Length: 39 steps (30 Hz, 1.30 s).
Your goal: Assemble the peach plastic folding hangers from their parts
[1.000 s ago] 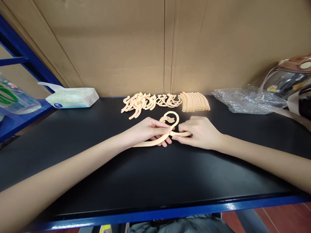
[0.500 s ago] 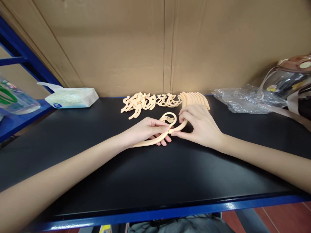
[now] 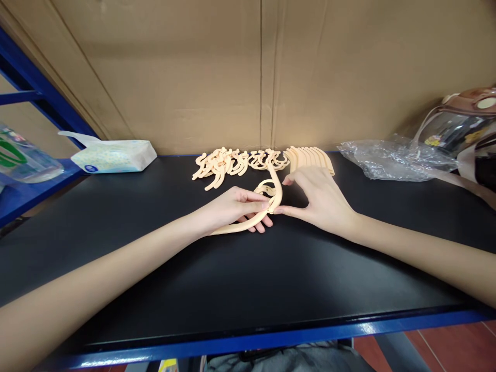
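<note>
A cream plastic folding clothes hanger (image 3: 234, 228) lies low over the black table, its curved arms and round hook meeting at a joint. My left hand (image 3: 238, 207) is closed around it, thumb on top beside the joint and fingers underneath. One arm runs left under my wrist; the other points up and away, overlapping the hook. To the right, my right hand (image 3: 323, 201) is open, fingers and thumb apart. The thumb tip is at the joint, though I cannot tell whether it touches. Another small cream piece shows partly behind the hook.
Along the back lie a heap of cream hanger arms (image 3: 219, 165), several cream hooks (image 3: 258, 161) and a row of curved arms (image 3: 310, 157). A tissue pack (image 3: 116, 156) stands left. Crumpled clear plastic (image 3: 391, 159) and a clear bottle (image 3: 457, 129) are right. The table (image 3: 232, 294) has a blue front edge.
The hanger's right arm has swung from pointing right to pointing up and away, across the hook. My right hand has let go of it and its fingers have spread. My left hand stays put.
</note>
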Motion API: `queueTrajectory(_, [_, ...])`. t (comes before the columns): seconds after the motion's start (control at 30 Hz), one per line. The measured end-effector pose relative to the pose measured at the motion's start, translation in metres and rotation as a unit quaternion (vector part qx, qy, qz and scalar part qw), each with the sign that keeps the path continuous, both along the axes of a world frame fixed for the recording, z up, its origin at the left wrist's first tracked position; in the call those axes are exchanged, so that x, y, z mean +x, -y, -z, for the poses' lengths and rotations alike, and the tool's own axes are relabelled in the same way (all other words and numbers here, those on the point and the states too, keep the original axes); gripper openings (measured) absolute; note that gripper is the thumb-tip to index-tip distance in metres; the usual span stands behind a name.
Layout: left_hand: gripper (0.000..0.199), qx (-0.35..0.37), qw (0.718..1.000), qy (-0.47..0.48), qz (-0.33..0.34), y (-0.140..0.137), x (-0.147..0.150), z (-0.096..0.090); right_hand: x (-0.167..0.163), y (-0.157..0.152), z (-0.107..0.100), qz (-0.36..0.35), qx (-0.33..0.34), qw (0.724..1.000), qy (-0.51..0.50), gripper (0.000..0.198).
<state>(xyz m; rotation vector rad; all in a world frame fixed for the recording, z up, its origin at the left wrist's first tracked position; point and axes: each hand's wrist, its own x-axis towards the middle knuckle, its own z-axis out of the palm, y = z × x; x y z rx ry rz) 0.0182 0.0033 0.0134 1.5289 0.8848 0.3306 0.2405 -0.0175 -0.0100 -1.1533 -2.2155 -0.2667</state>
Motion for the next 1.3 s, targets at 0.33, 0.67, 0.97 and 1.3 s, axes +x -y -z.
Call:
queueTrajectory(0.33, [0.026,0.019,1.0,-0.007,0.006,0.002,0.004,0.0,-0.001,-0.001,-0.003,-0.088,-0.091,0.992,0.004,0.037])
queueTrajectory(0.67, [0.028,0.464,0.876,-0.12,0.058,0.019,0.007,0.009,0.0,-0.004,-0.002,-0.098,-0.121,0.987,-0.035,0.021])
queueTrajectory(0.97, [0.027,0.665,0.727,-0.146,0.092,0.016,0.004,0.014,0.001,-0.007,-0.001,-0.076,-0.123,0.988,-0.055,0.009])
queueTrajectory(1.3, [0.025,0.693,0.697,-0.171,0.069,0.016,0.003,0.015,0.0,-0.009,0.001,-0.055,-0.141,0.987,-0.058,0.014])
